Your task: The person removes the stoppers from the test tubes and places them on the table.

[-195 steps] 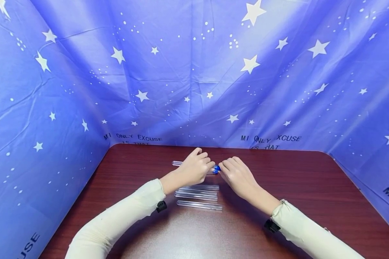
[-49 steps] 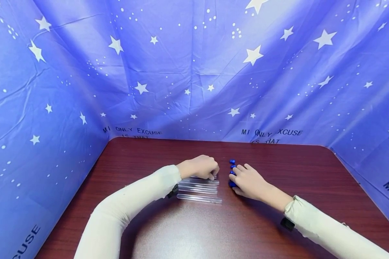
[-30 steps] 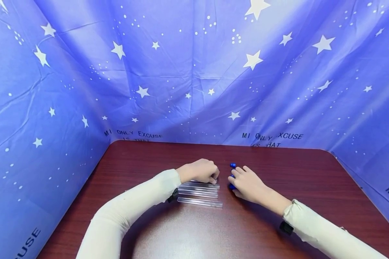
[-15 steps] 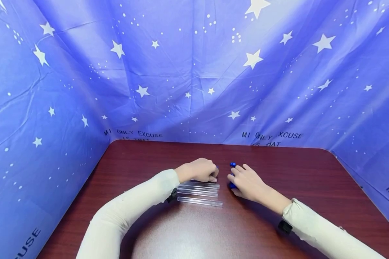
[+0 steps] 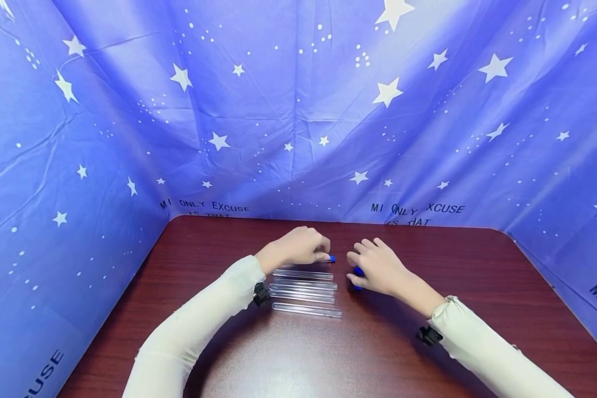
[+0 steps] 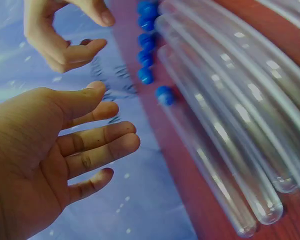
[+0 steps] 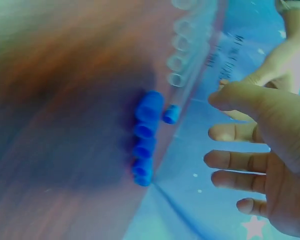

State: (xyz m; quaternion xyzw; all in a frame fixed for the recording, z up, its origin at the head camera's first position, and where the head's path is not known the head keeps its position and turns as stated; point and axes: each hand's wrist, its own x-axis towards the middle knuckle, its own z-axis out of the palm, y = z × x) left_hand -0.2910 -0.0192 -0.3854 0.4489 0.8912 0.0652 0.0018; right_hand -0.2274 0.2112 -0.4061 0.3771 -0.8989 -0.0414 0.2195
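Observation:
My left hand hovers over the far side of the tube row in the head view. In the left wrist view its fingers are spread, holding nothing. Beside it lies a clear test tube with a blue cap on its end. Several uncapped test tubes lie roughly parallel nearer the front, their open ends to the right. My right hand is above several loose blue caps, which stand in a line. In the right wrist view its fingers are extended and apart from the caps; in the head view it partly hides them.
A dark red-brown wooden table bears everything. A blue star-printed curtain hangs behind its far edge and along both sides. One tube lies slightly apart, nearest the front.
Both hands have lifted and shifted toward the far side since half a second ago, uncovering the capped tube end. Earliest, the left hand gripped a tube while the right worked at its blue cap.

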